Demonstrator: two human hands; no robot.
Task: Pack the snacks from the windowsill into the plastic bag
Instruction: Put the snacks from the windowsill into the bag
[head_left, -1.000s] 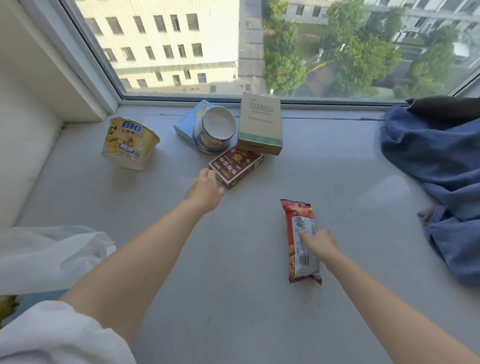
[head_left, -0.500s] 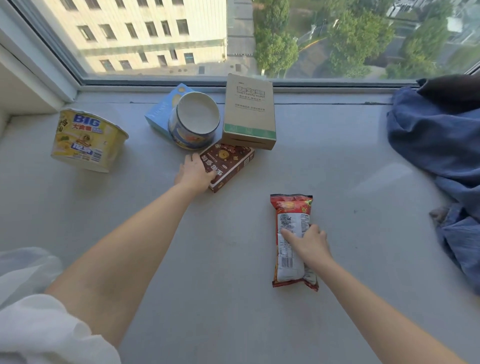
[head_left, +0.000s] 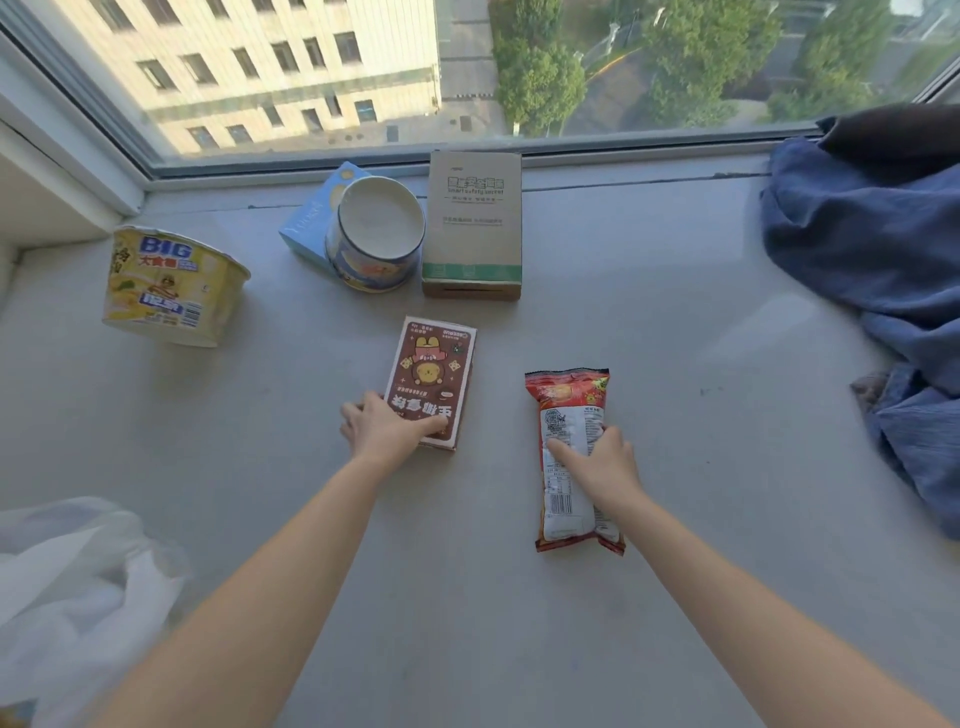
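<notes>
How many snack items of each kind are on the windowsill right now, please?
Boxes: 3, the brown box, the kraft box, the light blue box
Cups or bowls: 2, the yellow noodle bowl, the blue cup
Packets: 1, the red packet
Total: 6

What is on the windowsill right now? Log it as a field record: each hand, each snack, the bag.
left hand: on near end of brown snack box
right hand: gripping red snack packet, which lies flat
yellow noodle bowl: far left, on its side, untouched
blue cup: tipped, leaning on light blue box
cardboard box: by the window
plastic bag: near left; nothing visibly packed
blue cloth: right edge
</notes>
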